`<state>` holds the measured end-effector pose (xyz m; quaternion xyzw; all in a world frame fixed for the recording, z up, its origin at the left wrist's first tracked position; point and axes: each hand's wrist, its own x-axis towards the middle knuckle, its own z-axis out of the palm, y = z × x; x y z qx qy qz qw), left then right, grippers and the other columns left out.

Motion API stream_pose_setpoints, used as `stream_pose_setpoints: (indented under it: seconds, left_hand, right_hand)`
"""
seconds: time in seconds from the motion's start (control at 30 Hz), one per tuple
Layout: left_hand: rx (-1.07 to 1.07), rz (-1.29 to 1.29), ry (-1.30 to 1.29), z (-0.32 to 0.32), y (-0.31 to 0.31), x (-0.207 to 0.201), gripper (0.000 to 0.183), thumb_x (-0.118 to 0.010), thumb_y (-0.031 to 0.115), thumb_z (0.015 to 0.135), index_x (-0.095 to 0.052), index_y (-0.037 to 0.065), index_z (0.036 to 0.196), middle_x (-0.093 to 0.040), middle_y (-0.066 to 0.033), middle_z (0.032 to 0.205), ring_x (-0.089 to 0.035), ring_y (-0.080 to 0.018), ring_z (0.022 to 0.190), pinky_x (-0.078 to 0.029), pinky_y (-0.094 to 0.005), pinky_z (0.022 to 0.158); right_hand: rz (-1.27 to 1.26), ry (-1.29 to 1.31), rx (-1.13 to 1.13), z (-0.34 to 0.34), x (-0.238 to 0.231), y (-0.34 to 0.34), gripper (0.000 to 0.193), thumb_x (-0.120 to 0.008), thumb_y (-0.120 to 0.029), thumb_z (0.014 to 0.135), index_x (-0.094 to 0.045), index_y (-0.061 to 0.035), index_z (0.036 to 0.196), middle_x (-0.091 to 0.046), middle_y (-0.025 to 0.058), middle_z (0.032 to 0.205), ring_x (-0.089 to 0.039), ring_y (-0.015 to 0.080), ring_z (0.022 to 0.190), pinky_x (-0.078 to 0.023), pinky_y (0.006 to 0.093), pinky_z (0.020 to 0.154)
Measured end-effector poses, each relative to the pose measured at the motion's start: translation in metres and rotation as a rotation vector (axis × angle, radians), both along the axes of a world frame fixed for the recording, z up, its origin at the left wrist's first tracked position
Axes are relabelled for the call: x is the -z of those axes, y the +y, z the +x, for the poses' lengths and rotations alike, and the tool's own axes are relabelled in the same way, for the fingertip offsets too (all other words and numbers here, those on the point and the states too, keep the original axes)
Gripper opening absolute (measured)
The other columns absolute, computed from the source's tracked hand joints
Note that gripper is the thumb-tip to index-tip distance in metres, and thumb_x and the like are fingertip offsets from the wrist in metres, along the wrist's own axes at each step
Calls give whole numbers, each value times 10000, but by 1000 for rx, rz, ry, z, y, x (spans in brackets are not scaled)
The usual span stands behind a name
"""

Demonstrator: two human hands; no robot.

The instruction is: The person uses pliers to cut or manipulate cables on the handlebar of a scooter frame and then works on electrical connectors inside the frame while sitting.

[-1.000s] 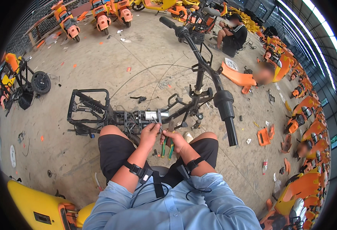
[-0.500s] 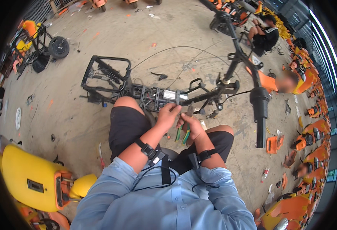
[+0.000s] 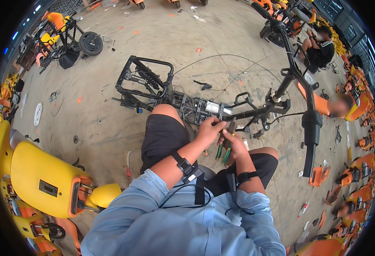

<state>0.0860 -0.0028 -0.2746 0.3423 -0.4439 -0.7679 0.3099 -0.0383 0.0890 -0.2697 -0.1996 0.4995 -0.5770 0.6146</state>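
Observation:
My right hand (image 3: 235,144) is closed around a pair of pliers with green handles (image 3: 227,156). The handles point down toward my lap and the metal jaws tilt up. Close beside the jaws, my left hand (image 3: 210,129) has its thumb and fingers pinched together; whatever lies in them is too small to make out. Both hands are above my knees, at the near side of a stripped black scooter frame (image 3: 187,106). A silver-white box (image 3: 213,107) is set in the middle of that frame, just beyond my left fingers.
The frame's handlebar (image 3: 311,123) reaches toward me on the right, its rear rack (image 3: 147,64) stands left. A yellow scooter (image 3: 47,179) is close at lower left. Another person (image 3: 321,49) sits at far right. A black wheel (image 3: 90,43) stands far left.
The view has swung left, so the surroundings sit farther right in it. Both hands stay together at the frame, the right still holding the pliers.

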Motion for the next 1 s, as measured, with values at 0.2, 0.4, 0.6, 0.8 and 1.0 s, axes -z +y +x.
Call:
stream_pose_setpoints:
  seconds: [0.2,0.4,0.6,0.8,1.0]
  left_hand:
    - [19,-37,-49,-3,2,5,190,-591,172,1005,-614,-12,967,-626,-54,821,-580,-129,670,-494,-305,555]
    - [93,-4,-46,-2,5,3,208,-514,165,1034,-593,-26,1023,-619,-90,808,-575,-178,550,-484,-328,455]
    - [60,-99,-116,-4,6,-4,217,-581,199,1008,-619,-14,990,-626,-70,820,-568,-134,669,-478,-302,570]
    - [4,-76,-37,-3,4,0,209,-693,196,949,-616,2,941,-625,-44,819,-573,-109,734,-473,-288,613]
    - [7,-44,-3,-4,6,-2,212,-716,189,933,-587,22,911,-625,-50,808,-587,-114,689,-483,-288,567]
  right_hand:
    - [13,11,0,-4,4,-1,210,-685,-220,940,-606,-31,988,-597,65,758,-589,199,704,-497,344,689]
    - [77,53,-34,-2,-9,1,196,-688,-208,935,-613,-29,967,-603,68,762,-590,196,696,-502,342,694]
    - [20,-36,20,-7,1,4,173,-673,-184,938,-609,-29,979,-605,74,769,-591,201,698,-503,346,698]
    - [10,-73,47,-7,-3,3,167,-664,-184,940,-608,-31,975,-612,84,794,-596,210,711,-505,354,702]
    - [-41,-84,56,-10,2,4,155,-676,-164,920,-611,-31,966,-619,81,805,-599,210,717,-505,351,706]
